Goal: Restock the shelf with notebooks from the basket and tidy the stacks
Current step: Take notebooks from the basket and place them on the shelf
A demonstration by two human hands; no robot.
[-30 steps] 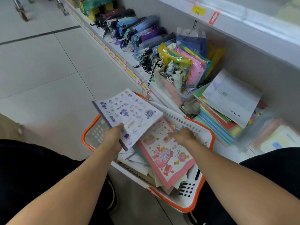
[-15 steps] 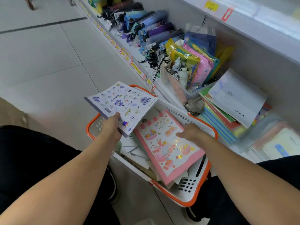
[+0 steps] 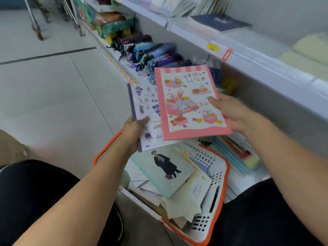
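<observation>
I see a pink notebook (image 3: 190,103) with cartoon sweets and rabbits on its cover, held up above the basket (image 3: 219,190). My view shows the right hand (image 3: 236,112) gripping its right edge, thumb curled over the cover and fingers hidden beneath. Just left of that hand, and partly under the pink cover, lies a white notebook with purple drawings (image 3: 147,119); the left hand (image 3: 133,126) pinches its lower left edge, thumb on top. The two notebooks overlap, the pink one uppermost. Below both hands sits the white basket with an orange rim, resting on the floor between the person's knees, which are clothed in black. Inside it, a pale green notebook with a dark-coated figure (image 3: 165,171) lies on top of a loose heap of other notebooks and papers (image 3: 191,197). Beyond the right hand, on the lowest shelf (image 3: 252,176), a stack of colourful notebooks (image 3: 237,160) lies flat, touching the basket's far side as far as I can tell. Further beyond the left hand, folded umbrellas (image 3: 150,50) are lined along the same shelf. Above the right hand, an upper shelf (image 3: 248,55) carries a yellow price tag (image 3: 212,47) and a dark blue book (image 3: 220,22).
</observation>
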